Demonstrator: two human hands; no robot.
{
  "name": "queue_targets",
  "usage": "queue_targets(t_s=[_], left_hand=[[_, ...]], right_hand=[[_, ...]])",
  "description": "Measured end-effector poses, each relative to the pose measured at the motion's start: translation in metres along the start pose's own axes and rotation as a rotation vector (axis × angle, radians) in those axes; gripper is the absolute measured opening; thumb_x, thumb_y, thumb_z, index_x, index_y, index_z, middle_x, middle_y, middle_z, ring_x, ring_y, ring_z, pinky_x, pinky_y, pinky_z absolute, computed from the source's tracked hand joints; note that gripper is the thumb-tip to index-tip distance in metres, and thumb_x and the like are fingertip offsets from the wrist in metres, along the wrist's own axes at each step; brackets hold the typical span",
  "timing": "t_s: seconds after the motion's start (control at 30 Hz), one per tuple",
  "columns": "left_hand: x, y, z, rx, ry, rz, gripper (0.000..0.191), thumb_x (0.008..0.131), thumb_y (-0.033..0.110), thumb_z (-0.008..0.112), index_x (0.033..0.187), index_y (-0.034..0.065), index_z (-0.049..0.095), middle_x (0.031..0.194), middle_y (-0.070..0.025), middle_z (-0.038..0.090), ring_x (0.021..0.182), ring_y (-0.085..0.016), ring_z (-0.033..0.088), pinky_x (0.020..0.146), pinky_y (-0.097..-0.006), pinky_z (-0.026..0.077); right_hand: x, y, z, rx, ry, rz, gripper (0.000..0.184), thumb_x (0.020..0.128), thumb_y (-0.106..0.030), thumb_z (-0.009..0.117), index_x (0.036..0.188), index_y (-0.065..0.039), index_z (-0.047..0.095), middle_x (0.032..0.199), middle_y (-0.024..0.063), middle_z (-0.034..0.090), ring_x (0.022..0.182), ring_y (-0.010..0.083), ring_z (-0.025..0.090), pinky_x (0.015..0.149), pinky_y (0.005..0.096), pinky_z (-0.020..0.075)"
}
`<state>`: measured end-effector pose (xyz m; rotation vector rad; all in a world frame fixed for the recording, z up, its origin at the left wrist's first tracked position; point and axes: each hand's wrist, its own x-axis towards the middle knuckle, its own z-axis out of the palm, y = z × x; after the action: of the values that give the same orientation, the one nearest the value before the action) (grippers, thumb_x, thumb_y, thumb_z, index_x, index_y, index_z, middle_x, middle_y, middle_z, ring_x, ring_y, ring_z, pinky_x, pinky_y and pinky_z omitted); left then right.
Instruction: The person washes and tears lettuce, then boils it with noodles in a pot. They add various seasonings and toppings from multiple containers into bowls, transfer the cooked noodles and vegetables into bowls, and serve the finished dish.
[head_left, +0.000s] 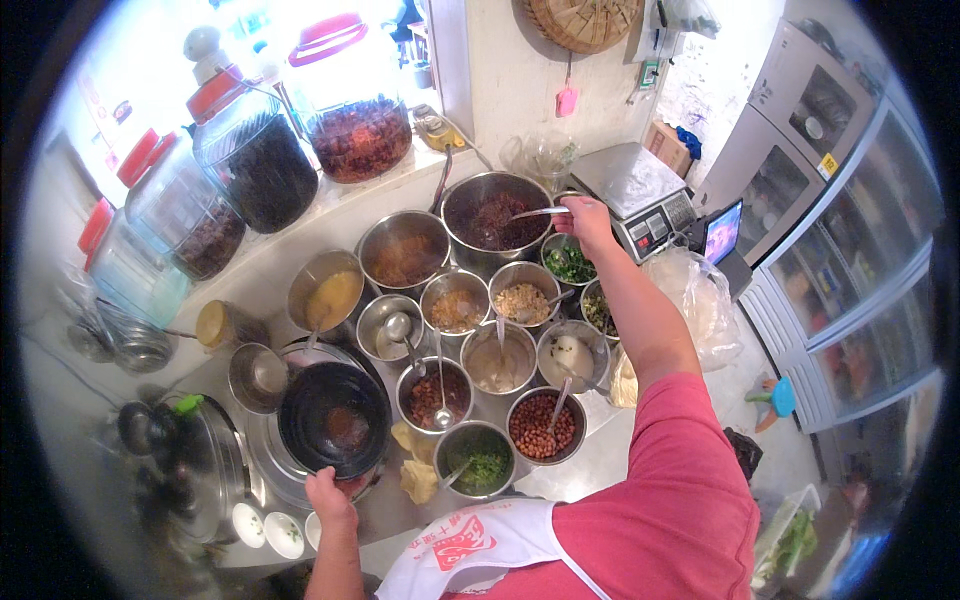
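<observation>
My left hand (330, 495) grips the near rim of a black bowl (335, 420), which has a little reddish-brown seasoning at its bottom. My right hand (583, 225) is shut on the handle of a metal spoon (536, 213); the spoon's end reaches into a large steel pot (496, 211) of dark red chili sauce. Around them stand steel containers with peanuts (541, 427), chopped green herbs (480, 469), chopped nuts (521, 302), a reddish-brown minced topping (433, 397), a pale sauce (499, 364) and a yellow paste (334, 298).
Large glass jars with red lids (255, 165) line the window ledge. A digital scale (637, 191) and a plastic bag (690, 300) lie at the right. Small white bowls (284, 535) stand at the near left, beside a big round metal lid (199, 465). A glass-door fridge (847, 247) is far right.
</observation>
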<state>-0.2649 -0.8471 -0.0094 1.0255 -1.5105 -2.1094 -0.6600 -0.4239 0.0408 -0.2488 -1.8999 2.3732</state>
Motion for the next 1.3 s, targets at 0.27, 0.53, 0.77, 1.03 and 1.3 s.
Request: queue_targets(t_s=[0.27, 0.53, 0.77, 1.03, 1.3], left_hand=[[0.020, 0.074, 0.115, 0.047, -0.388, 0.055, 0.026, 0.079, 0.017, 0.044, 0.097, -0.0021, 0.051, 0.079, -0.0159, 0.062, 0.056, -0.028, 0.063, 0.047, -0.0362, 0.053], [0.050, 0.080, 0.260, 0.235, -0.534, -0.047, 0.033, 0.081, 0.020, 0.043, 0.094, -0.0096, 0.052, 0.081, -0.0262, 0.062, 0.066, -0.033, 0.064, 0.057, -0.0389, 0.054], [0.061, 0.063, 0.345, 0.162, -0.626, -0.151, 0.036, 0.082, 0.020, 0.043, 0.100, -0.0111, 0.045, 0.083, -0.0275, 0.061, 0.070, -0.035, 0.064, 0.058, -0.0396, 0.054], [0.043, 0.058, 0.351, 0.140, -0.647, -0.187, 0.034, 0.082, 0.019, 0.041, 0.095, -0.0108, 0.050, 0.084, -0.0267, 0.062, 0.071, -0.034, 0.063, 0.063, -0.0398, 0.052], [0.040, 0.065, 0.328, 0.093, -0.600, -0.205, 0.032, 0.083, 0.019, 0.039, 0.093, -0.0100, 0.051, 0.082, -0.0261, 0.063, 0.070, -0.034, 0.063, 0.061, -0.0392, 0.053]], right_hand=[[0.006, 0.011, -0.009, 0.071, 0.122, 0.055, 0.018, 0.083, -0.013, 0.056, 0.090, 0.003, 0.056, 0.076, 0.0119, 0.063, 0.061, 0.0183, 0.061, 0.053, 0.0280, 0.0520], [-0.006, -0.086, 0.003, 0.119, 0.033, -0.148, 0.022, 0.084, -0.015, 0.057, 0.095, 0.004, 0.056, 0.078, 0.0132, 0.062, 0.063, 0.0194, 0.062, 0.056, 0.0289, 0.0528], [-0.069, -0.134, 0.022, -0.101, -0.180, -0.303, 0.021, 0.086, -0.013, 0.056, 0.098, 0.004, 0.060, 0.076, 0.0131, 0.064, 0.063, 0.0172, 0.063, 0.057, 0.0275, 0.0529], [-0.122, -0.115, 0.011, -0.896, -0.467, -0.995, 0.019, 0.083, -0.005, 0.059, 0.101, 0.000, 0.062, 0.088, 0.0144, 0.064, 0.080, 0.0253, 0.064, 0.070, 0.0319, 0.0501], [-0.131, -0.109, 0.011, -0.713, -0.377, -0.716, 0.021, 0.085, -0.009, 0.058, 0.105, -0.002, 0.063, 0.089, 0.0116, 0.067, 0.078, 0.0188, 0.065, 0.071, 0.0297, 0.0506]])
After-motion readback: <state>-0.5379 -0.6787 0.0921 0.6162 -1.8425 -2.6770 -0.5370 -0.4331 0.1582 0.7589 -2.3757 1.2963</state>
